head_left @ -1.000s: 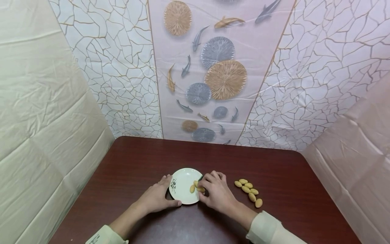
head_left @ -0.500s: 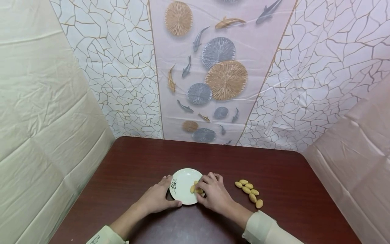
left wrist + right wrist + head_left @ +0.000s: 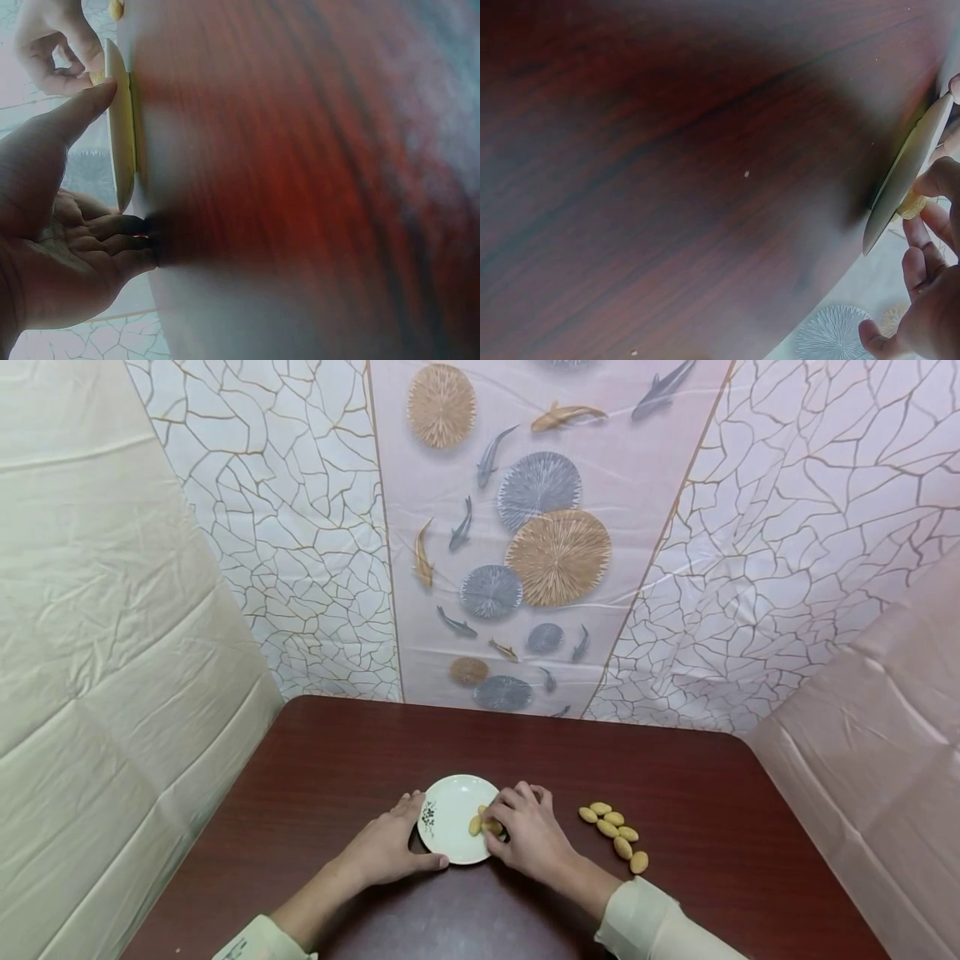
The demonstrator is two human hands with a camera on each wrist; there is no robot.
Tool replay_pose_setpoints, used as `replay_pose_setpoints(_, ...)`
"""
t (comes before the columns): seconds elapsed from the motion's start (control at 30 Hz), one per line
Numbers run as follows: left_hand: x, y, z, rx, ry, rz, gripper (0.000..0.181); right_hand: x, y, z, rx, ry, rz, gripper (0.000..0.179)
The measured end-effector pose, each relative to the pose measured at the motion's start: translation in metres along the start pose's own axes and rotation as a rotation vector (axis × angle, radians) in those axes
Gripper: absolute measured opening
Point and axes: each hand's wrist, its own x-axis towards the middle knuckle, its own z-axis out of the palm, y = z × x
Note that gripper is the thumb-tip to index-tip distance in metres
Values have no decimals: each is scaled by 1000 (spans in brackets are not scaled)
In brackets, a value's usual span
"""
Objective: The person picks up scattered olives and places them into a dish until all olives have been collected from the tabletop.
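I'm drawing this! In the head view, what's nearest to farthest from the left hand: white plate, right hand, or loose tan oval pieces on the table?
1. White plate: touching the left hand.
2. Right hand: at the plate's right side.
3. Loose tan oval pieces: on the table, farthest right.

No text, label, brand or number is legible in any view. The plate bears a dark printed motif near its left rim, too small to tell whether characters form part of it. The left sleeve shows dark marks, cut by the head view's lower edge and unreadable.
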Motion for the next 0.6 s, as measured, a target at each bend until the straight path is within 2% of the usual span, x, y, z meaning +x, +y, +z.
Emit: replay_pose_setpoints(0.6,1,-1,1,1,2,-3,122,1,1,1,18,-37,31,11)
